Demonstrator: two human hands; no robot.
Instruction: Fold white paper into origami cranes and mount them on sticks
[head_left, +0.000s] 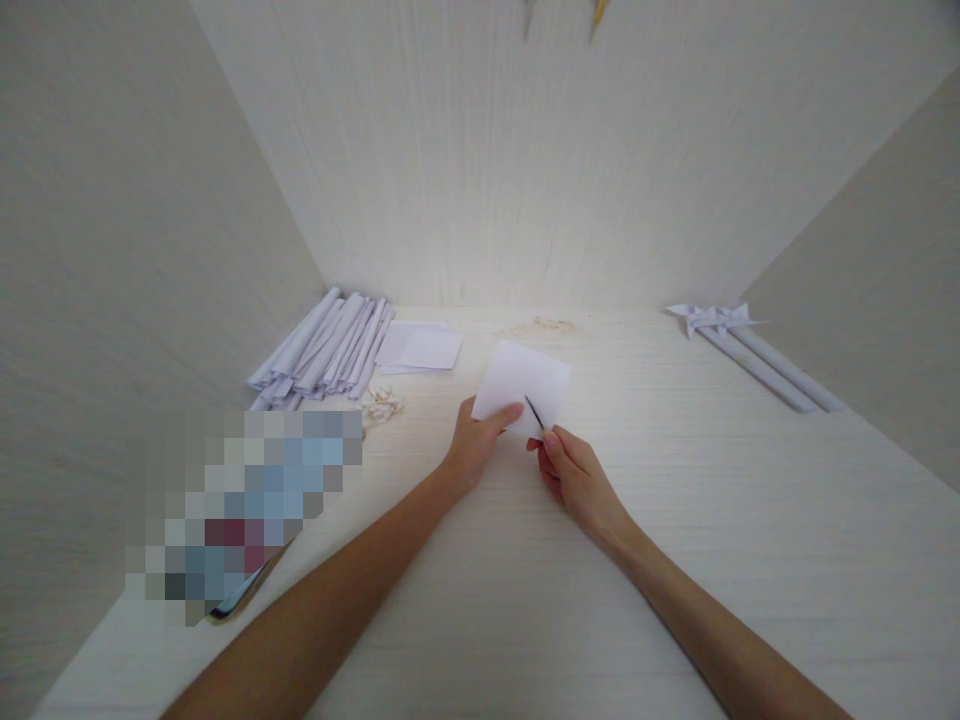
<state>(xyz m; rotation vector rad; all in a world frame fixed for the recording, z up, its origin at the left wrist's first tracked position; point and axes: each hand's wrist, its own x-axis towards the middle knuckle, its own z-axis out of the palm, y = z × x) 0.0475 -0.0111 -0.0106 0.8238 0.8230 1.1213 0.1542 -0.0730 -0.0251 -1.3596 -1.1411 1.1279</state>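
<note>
My left hand (pixel 480 435) grips a square sheet of white paper (pixel 525 378) by its near left edge, thumb on top and fingers underneath. My right hand (pixel 571 465) is closed around what look like small scissors (pixel 535 413). Only one slim dark blade shows, lying over the lower right part of the sheet and pointing up and left. The handles are hidden in my fingers. Both hands are close together over the middle of the white table.
Rolled white paper tubes (pixel 330 345) are piled at the back left, beside stacked paper sheets (pixel 420 347). Small tan bits (pixel 382 404) lie before them. A pixelated bluish object (pixel 277 500) is at left. Two paper pinwheels (pixel 716 318) on tube sticks (pixel 757 365) rest at the right wall.
</note>
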